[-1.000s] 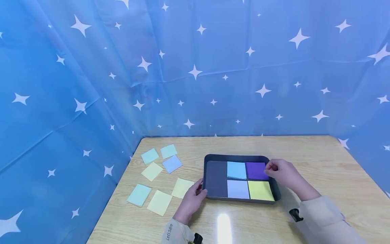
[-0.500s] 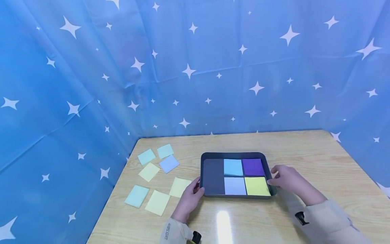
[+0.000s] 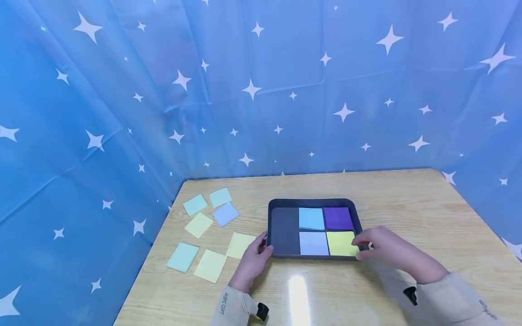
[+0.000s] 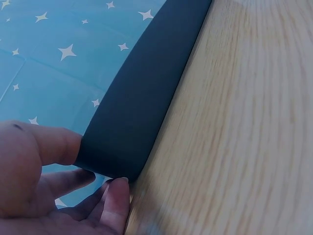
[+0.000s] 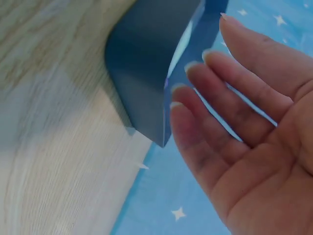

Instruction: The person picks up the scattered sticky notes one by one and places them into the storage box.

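Note:
A dark shallow tray [image 3: 310, 202] lies on the table. Square sheets of note paper fill its right part: light blue [image 3: 311, 218] and purple [image 3: 338, 218] at the back, pale lavender [image 3: 313, 243] and yellow [image 3: 340, 243] in front. My left hand [image 3: 253, 261] holds the near left corner, thumb and fingers on the tray's outer wall [image 4: 137, 93]. My right hand [image 3: 383, 249] is at the near right corner, its fingertips over the yellow sheet's edge. In the right wrist view its fingers are spread and loosely bent beside the tray wall [image 5: 139, 63], holding nothing.
Several loose sheets lie left of the tray: pale green [image 3: 182, 257], pale yellow [image 3: 210, 266] and lavender [image 3: 226, 214] among them. The tray's left part shows bare dark floor [image 3: 284, 231]. A blue star-patterned curtain [image 3: 285, 113] hangs behind the table.
My right hand has left the purple sheet, moving toward me along the tray's right side to the near corner by the yellow sheet. The left hand stays at its corner.

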`<state>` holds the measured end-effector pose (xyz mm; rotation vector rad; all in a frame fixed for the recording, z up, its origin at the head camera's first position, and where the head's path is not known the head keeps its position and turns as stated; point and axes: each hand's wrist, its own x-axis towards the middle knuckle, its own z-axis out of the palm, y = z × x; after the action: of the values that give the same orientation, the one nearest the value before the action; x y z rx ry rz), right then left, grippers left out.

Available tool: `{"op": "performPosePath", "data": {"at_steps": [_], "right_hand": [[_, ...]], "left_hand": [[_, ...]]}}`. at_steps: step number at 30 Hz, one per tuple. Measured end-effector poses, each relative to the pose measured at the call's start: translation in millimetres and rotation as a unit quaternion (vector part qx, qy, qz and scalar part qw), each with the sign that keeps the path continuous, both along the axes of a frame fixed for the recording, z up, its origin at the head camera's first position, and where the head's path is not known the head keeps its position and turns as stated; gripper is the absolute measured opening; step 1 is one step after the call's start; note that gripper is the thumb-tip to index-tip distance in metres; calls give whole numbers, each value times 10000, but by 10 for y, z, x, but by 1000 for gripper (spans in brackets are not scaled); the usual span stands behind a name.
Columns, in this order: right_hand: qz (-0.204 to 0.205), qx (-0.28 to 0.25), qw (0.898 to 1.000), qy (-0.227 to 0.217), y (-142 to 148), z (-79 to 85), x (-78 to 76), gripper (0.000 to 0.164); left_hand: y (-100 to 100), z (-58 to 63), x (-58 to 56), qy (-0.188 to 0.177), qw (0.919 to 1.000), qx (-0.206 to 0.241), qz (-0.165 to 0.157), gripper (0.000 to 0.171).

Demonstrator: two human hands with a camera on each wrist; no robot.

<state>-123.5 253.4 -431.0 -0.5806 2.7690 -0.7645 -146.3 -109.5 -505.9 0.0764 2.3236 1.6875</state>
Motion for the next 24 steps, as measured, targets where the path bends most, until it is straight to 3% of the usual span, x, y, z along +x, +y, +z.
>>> {"op": "performPosePath", "data": {"at_steps": [6,10,16,24], "right_hand": [[528,211,9983,153,-52,-99,9,8],[719,348,9954,526,-119,-178,46,24],[646,439,9943,724,-158,-218,76,32],[319,543,9972,409,-150,-254,92,22]], "left_hand": [[-5,-7,-7,-6,10000,-5,4,56],[-2,-1,-10,-39,10000,1,-16,56],[-20,17,-12,-60,10000,2,-58,57],[-16,17,-17,-73,9999,-27,-95,56]]}}
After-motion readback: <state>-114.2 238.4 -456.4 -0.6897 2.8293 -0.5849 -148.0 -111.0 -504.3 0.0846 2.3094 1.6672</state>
